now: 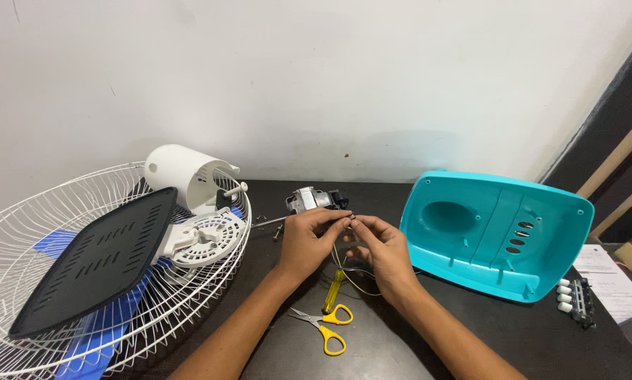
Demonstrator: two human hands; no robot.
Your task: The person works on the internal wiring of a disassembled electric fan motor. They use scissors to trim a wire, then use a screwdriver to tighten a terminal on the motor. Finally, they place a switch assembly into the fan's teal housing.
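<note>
- Thin wires (349, 264), yellow and dark, ran up from the dark table (513, 331) to the fingertips of both hands, which met just in front of the small fan motor (314, 200).
- The left hand (306, 239) had its thumb and forefinger pinched together on the wire ends, the other fingers curled under.
- The right hand (383, 250) was pinched the same way on the wire ends, its fingertips touching those of the left hand; what exactly sat between the tips was too small to tell.
- The motor lay near the back edge of the table, close to the white wall (316, 77), with a metal shaft pointing left and a few small screws (268, 219) beside it.
- A yellow-handled screwdriver (332, 292) lay under the hands, and yellow-handled scissors (324, 325) lay just in front of it, between the forearms.
- To the left, a white wire fan guard (20, 225) rested partly on the table, bearing a black slotted panel (94, 260), a white motor housing (182, 172) and a white round vented part (207, 239), with blue fan blades (104, 324) showing beneath.
- To the right, a turquoise plastic base shell (499, 232) lay open side up, well apart from the hands.
- Beyond it sat a switch block with white push buttons (575, 299) beside a sheet of paper (611, 281).
</note>
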